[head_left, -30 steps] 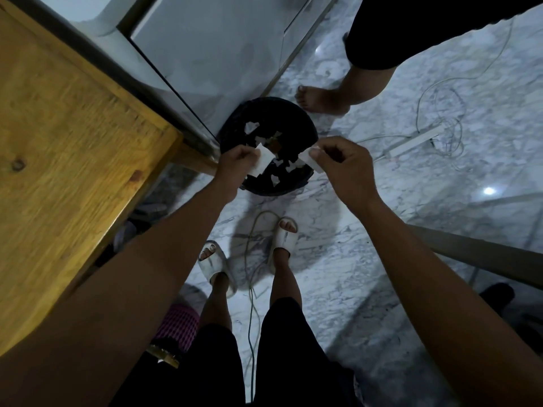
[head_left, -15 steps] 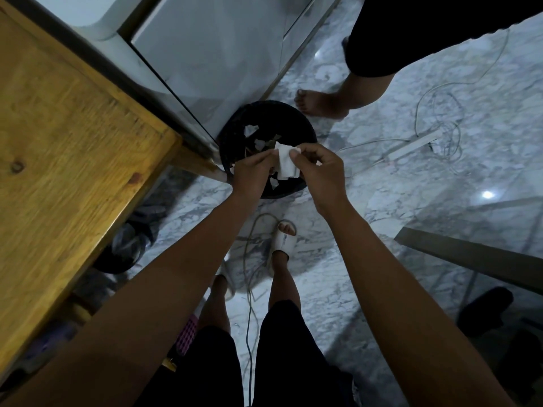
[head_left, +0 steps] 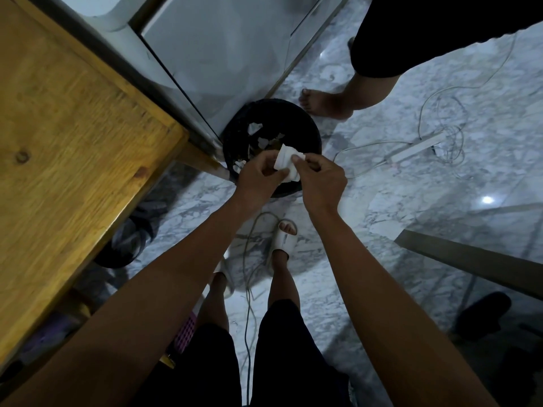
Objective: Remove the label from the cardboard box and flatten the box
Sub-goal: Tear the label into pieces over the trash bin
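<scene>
Standing over a black bin [head_left: 311, 136] on a marble floor [head_left: 440, 201], a person pinches a white label [head_left: 284, 160] between both hands. The left hand [head_left: 258, 179] grips the label's lower left part with thumb and fingers closed on it; the right hand [head_left: 321, 180] grips its upper right edge, thumb pressed against the paper. The label is a small, crumpled piece of white paper, creased down its middle and bent between the 2 grips, with a ragged top corner. It hangs directly above the near side of the bin's opening. Inside the bin lie several smaller white scraps [head_left: 254, 127], torn and irregular, scattered across the dark bottom.

A wooden table [head_left: 67, 148] fills the left side, its corner just beside the bin. Behind the bin rises a pale cabinet [head_left: 211, 48] with a metal edge. The person's legs show below the arms, 1 foot in a white sandal [head_left: 283, 240] near a thin cable [head_left: 249, 259] that runs along the floor. A second person's bare foot [head_left: 323, 102] stands just beyond the bin, under dark shorts. To the right, a white power strip [head_left: 420, 148] lies among loose cords. The cardboard box is not in view.
</scene>
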